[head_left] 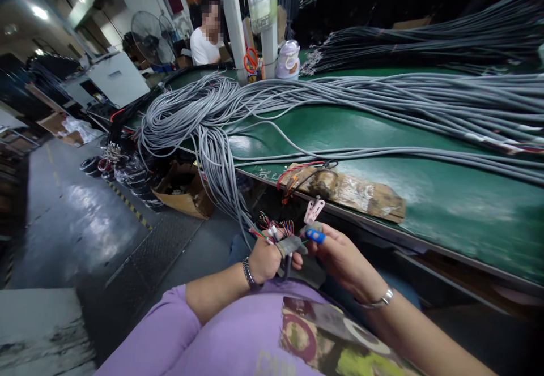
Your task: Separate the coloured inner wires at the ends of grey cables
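Observation:
My left hand (pixel 270 254), in a grey finger covering, is closed around the end of a grey cable (pixel 288 264). Thin coloured wires (pixel 288 227) fan out above its fingers, with small white connectors (pixel 272 231) among them. Close on the right, my right hand (pixel 334 244) pinches at a thin wire from this end; the fingertips partly hide it. A blue finger sleeve (pixel 315 236) covers part of its thumb. Just beyond these fingers a pink clip (pixel 314 210) sticks up by the bench edge.
Grey cables (pixel 182 115) lie heaped along the green bench (pixel 361 127) and hang over its front edge. A taped wooden board (pixel 361 195) lies at that edge. Black cables (pixel 425 45), a lilac container (pixel 289 60) and a post (pixel 232 19) stand farther back. A co-worker (pixel 207 36) sits behind; a cardboard box (pixel 185 195) is below.

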